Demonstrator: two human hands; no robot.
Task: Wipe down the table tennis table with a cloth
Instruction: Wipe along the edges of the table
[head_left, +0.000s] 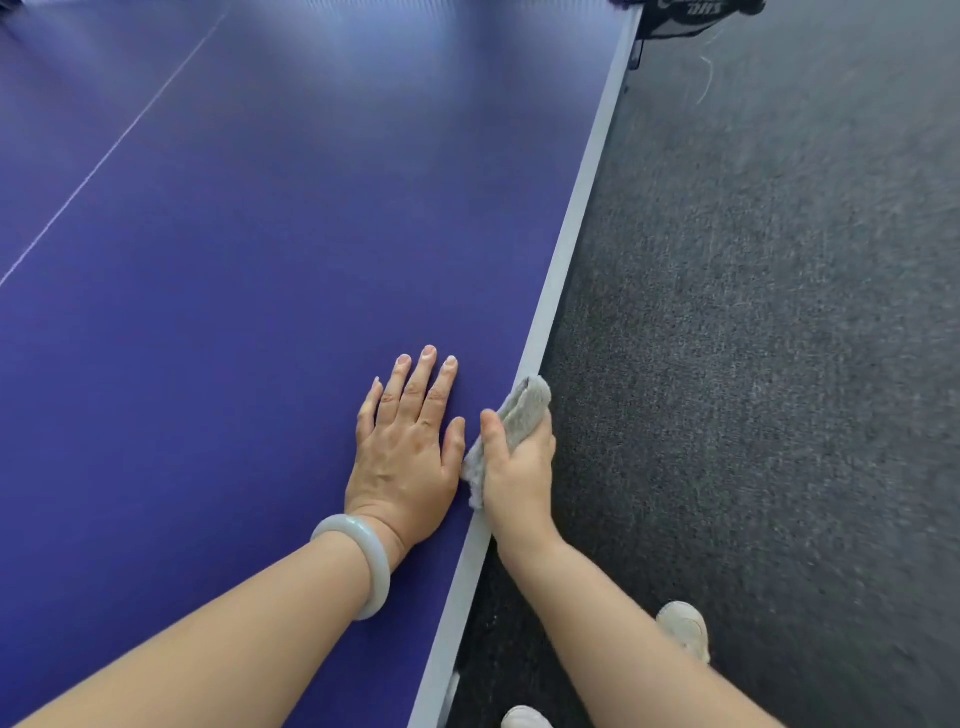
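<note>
The blue table tennis table (249, 249) fills the left of the view, and its pale side edge (576, 228) runs diagonally from top right to bottom centre. My left hand (410, 447) lies flat on the blue top near that edge, fingers straight and spread. A pale bangle (363, 564) sits on its wrist. My right hand (519, 467) grips a folded grey cloth (524, 405) and holds it against the table's side edge. The thumb is on the table side and the fingers wrap over the outer side.
A thin white centre line (111, 150) crosses the top at the left. The black net and its post (675, 23) stand at the far end of the edge. Dark grey carpet (779, 312) lies to the right, with my white shoes (685, 626) on it.
</note>
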